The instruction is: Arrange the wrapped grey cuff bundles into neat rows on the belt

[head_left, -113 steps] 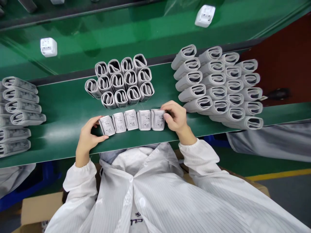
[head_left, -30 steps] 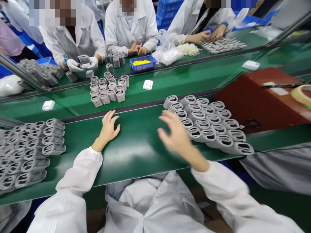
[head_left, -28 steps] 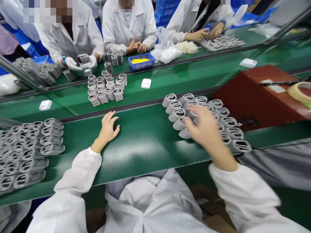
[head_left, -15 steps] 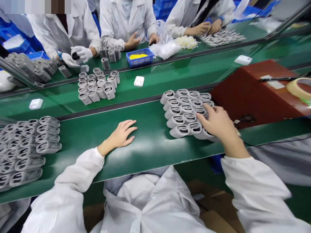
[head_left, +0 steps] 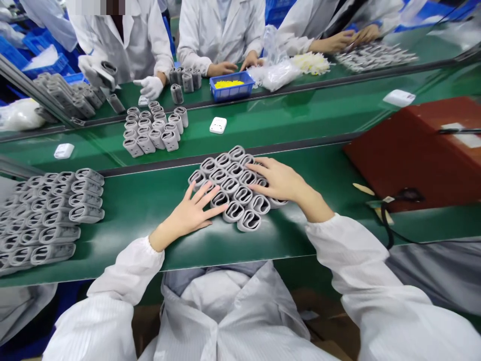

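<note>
A cluster of grey rolled cuffs [head_left: 233, 184], standing on end and packed together, is on the green bench [head_left: 150, 210] in front of me. My left hand [head_left: 190, 213] lies with spread fingers against the cluster's left front side. On its right side rests my right hand [head_left: 281, 183], fingers stretched over the cuffs there and hiding some of them. Neither hand grips a single cuff. Further left on the same bench stands a larger block of similar grey cuffs [head_left: 48, 220].
Another group of grey cuffs [head_left: 154, 130] stands on the green belt beyond, near a white square piece [head_left: 218, 125]. A brown box [head_left: 413, 155] and scissors [head_left: 409, 195] are at right. Across sit co-workers, with a blue tray [head_left: 232, 90] of yellow pieces.
The cuff cluster has slid left along the bench, away from the brown box, with my right hand. My left hand now touches it. A co-worker's gloved hands have moved apart.
</note>
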Demonstrator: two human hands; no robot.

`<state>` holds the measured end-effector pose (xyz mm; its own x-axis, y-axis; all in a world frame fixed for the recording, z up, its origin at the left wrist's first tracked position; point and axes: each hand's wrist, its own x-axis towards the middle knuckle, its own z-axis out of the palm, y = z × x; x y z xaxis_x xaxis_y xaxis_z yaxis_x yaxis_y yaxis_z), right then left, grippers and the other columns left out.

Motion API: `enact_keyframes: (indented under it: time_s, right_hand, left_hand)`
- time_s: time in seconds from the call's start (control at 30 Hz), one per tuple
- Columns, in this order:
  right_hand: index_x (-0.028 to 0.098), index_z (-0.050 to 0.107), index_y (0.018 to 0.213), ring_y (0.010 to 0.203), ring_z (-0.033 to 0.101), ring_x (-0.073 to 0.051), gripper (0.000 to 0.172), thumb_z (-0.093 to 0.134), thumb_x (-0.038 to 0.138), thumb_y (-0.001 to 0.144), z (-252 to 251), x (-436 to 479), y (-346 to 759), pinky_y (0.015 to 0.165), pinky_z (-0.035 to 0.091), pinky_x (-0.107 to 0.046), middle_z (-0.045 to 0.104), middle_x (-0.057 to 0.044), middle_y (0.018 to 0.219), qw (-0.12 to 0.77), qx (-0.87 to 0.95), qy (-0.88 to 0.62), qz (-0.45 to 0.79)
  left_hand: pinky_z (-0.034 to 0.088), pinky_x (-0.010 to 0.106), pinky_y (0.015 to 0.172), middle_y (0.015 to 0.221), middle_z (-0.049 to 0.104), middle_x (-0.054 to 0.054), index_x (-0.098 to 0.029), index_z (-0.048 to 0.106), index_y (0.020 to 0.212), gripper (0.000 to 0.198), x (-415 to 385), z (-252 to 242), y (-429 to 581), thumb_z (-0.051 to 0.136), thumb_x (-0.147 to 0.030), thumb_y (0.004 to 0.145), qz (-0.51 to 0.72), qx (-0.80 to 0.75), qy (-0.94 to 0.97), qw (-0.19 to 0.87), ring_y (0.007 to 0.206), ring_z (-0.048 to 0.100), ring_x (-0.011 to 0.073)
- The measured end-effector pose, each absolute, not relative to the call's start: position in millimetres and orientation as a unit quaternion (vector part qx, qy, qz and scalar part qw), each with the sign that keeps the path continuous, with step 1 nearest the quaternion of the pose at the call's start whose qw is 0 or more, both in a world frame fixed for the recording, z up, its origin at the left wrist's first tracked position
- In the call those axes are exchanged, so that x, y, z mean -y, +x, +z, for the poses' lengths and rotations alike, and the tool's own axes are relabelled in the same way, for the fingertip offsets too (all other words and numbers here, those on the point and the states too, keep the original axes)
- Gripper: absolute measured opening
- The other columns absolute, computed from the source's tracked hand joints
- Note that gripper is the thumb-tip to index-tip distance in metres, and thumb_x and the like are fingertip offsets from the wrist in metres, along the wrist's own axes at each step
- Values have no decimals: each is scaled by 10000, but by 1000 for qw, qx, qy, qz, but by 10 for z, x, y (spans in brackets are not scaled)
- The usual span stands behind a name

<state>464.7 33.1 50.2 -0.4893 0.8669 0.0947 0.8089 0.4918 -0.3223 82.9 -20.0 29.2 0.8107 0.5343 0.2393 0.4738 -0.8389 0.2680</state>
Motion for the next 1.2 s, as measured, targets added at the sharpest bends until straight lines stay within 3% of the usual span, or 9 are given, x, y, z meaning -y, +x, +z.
enact_keyframes:
  time_s: [0.17, 0.27, 0.47, 0.57, 0.67, 0.8, 1.0, 1.1, 1.2]
  right_hand:
    - [201, 583, 1770, 1590, 642, -443, 794, 595, 687, 1142, 552, -612, 4021, 1327, 542, -656, 627, -164, 1776, 137, 915, -348, 153]
    - [145, 582, 1760, 1584, 649, -461, 776, 590, 641, 1163, 553, -858, 3700, 1294, 560, -686, 622, -202, 1769, 144, 934, -297, 138]
    - [108, 694, 1653, 1712, 519, -465, 535, 562, 328, 1183, 573, -910, 3221, 1362, 461, -751, 573, -237, 1796, 198, 949, -242, 36]
    - [103, 724, 1621, 1703, 539, -446, 515, 573, 324, 1181, 545, -621, 3164, 1414, 425, -723, 577, -241, 1795, 202, 957, -206, 34]
    - [70, 719, 1618, 1701, 527, -494, 585, 664, 414, 1148, 476, -313, 3226, 1414, 425, -742, 562, -279, 1795, 187, 964, -185, 48]
    - [13, 629, 1678, 1693, 528, -521, 686, 722, 409, 1125, 411, 4, 3263, 1364, 524, -715, 538, -324, 1797, 171, 972, -151, 59]
    - [105, 680, 1627, 1634, 627, -446, 545, 565, 45, 1097, 450, 136, 3113, 1157, 725, -563, 519, -310, 1815, 162, 969, -178, 60]
    - [109, 736, 1548, 1614, 648, -442, 579, 534, -70, 1036, 448, 241, 2982, 1168, 719, -581, 601, -299, 1751, 172, 966, -189, 25]
    - [83, 774, 1479, 1609, 658, -414, 463, 581, -14, 1069, 453, 373, 2870, 1232, 684, -567, 667, -289, 1688, 184, 973, -138, 27]
  left_hand:
    - [190, 872, 1463, 1942, 402, 173, -385, 486, 1809, 1084, 407, 472, 882, 1035, -337, 875, 103, -274, 953, 71, 1825, 354, 501]
    - [255, 865, 1441, 1929, 393, 247, -310, 503, 1807, 1016, 420, 516, 885, 993, -434, 926, 56, -331, 941, 32, 1805, 390, 516]
    - [302, 846, 1428, 1898, 456, 240, -298, 557, 1778, 947, 407, 504, 854, 967, -436, 936, 56, -426, 903, -7, 1814, 370, 517]
    - [279, 799, 1464, 1864, 521, 203, -317, 584, 1756, 893, 698, 391, 844, 941, -391, 942, 76, -437, 896, -22, 1821, 379, 467]
    - [301, 729, 1474, 1896, 485, 186, -322, 589, 1751, 783, 1134, 197, 810, 841, -399, 1013, 98, -448, 888, -40, 1806, 425, 415]
    - [231, 721, 1490, 1870, 531, 167, -314, 601, 1738, 704, 1659, 2, 695, 722, -527, 1078, 99, -442, 891, -18, 1768, 481, 396]
    - [132, 693, 1491, 1843, 561, 184, -280, 626, 1703, 656, 2090, 65, 702, 661, -551, 1106, 125, -494, 860, -35, 1756, 476, 386]
    - [81, 674, 1490, 1834, 568, 189, -269, 659, 1668, 617, 2253, 131, 815, 686, -483, 1090, 122, -534, 836, -39, 1764, 450, 387]
    - [11, 656, 1495, 1803, 599, 191, -259, 685, 1645, 619, 2383, 161, 900, 706, -474, 1065, 128, -555, 821, -34, 1765, 431, 384]
